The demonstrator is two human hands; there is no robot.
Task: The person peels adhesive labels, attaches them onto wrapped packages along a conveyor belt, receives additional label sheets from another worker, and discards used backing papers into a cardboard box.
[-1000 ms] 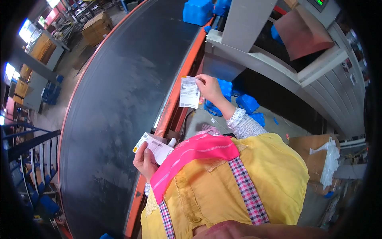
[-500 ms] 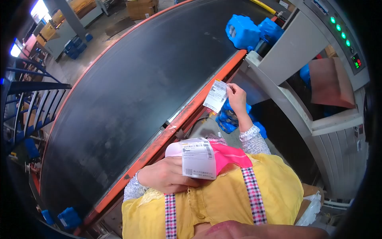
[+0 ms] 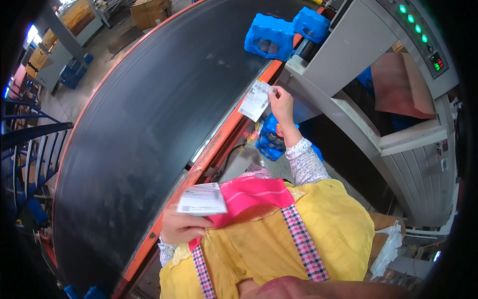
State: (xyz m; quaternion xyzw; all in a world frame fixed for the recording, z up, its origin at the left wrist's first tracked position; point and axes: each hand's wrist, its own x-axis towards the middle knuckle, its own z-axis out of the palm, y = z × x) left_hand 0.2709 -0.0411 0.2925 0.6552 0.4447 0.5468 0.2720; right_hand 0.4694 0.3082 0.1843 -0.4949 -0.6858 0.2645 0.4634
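Note:
My right hand (image 3: 282, 105) pinches a white printed shipping label (image 3: 255, 101) by its upper right edge, at the orange rim of the conveyor. My left hand (image 3: 183, 225) is in front of my chest, its fingers closed on a small stack of white labels (image 3: 203, 200), slightly blurred. A pink and checked apron (image 3: 254, 198) lies behind that stack. Beyond my right hand, a blue-wrapped pack (image 3: 269, 37) rests on the black conveyor belt (image 3: 149, 124). Another blue-wrapped pack (image 3: 312, 25) sits at the machine's outlet.
To the right stands a grey machine (image 3: 348, 55) with green lights and an opening under a brown flap (image 3: 401, 87). More blue packs (image 3: 271, 142) lie below the conveyor's orange edge (image 3: 209, 159). Blue metal stairs (image 3: 35, 154) and a cardboard box (image 3: 149, 12) are on the far side.
The view has shifted. My left hand has moved left with the label stack, which has tilted. The blue packs have come further out from the machine. My right hand keeps its label.

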